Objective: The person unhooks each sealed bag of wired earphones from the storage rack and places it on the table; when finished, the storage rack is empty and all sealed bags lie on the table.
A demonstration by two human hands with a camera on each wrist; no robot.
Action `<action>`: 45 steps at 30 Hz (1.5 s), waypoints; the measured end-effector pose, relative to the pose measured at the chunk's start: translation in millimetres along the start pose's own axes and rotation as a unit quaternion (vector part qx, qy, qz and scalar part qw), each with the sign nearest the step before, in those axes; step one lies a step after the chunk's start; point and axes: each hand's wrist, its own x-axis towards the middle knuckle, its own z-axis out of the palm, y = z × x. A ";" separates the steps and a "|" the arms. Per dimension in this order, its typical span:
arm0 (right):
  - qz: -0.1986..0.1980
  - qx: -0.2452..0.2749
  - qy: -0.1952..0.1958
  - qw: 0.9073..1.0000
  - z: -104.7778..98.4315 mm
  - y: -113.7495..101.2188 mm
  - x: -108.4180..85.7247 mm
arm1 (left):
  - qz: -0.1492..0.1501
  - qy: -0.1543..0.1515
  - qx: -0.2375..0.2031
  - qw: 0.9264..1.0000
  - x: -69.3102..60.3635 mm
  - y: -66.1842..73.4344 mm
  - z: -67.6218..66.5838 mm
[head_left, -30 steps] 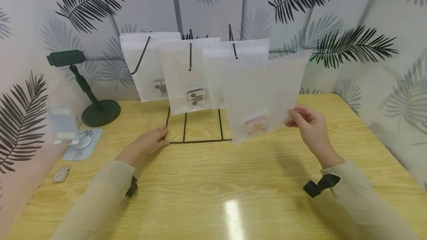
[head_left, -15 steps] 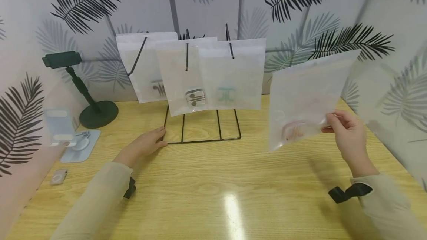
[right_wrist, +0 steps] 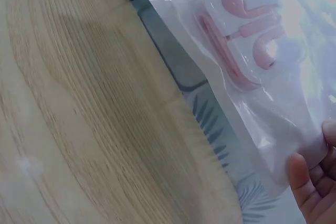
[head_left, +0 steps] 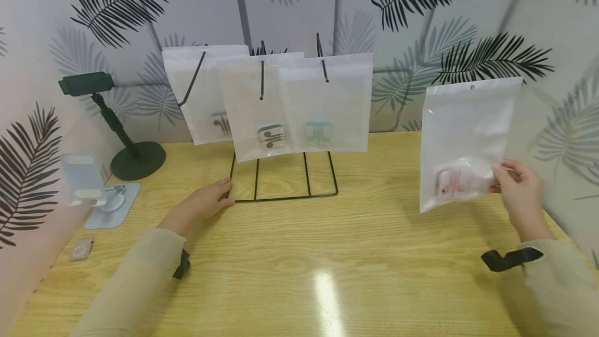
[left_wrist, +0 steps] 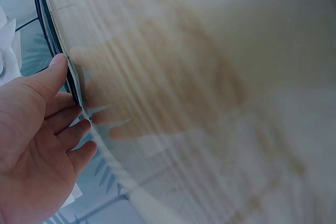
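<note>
My right hand (head_left: 523, 196) pinches the lower right edge of a white plastic zip bag (head_left: 468, 126), held upright above the table's right side. Inside the bag lies a clear case of pink earphones (right_wrist: 265, 30), close up in the right wrist view. A small hole shows near the bag's top. My left hand (head_left: 203, 203) holds the front left corner of a black wire display rack (head_left: 285, 199); in the left wrist view the thumb (left_wrist: 55, 72) lies against the black wire. Three similar bags hang on the rack's hooks, including a middle bag (head_left: 255, 98) with dark-looking earphones.
The right hanging bag (head_left: 332, 92) shows green earphones. A dark green stand (head_left: 138, 160) and a pale blue phone stand (head_left: 84, 176) are at the left. A small square device (head_left: 81, 248) lies near the left edge. A patterned wall (head_left: 290, 9) rises behind the wooden table (head_left: 299, 274).
My right hand has moved right with the bag, away from the rack, and the bag has turned to face me. The right hanging bag has come into full view. My left hand stays put.
</note>
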 end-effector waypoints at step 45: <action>0.043 -0.493 -0.192 0.848 -34.3 32.9 53.9 | 0.003 -0.005 -0.001 1.000 -0.1 -0.6 0.3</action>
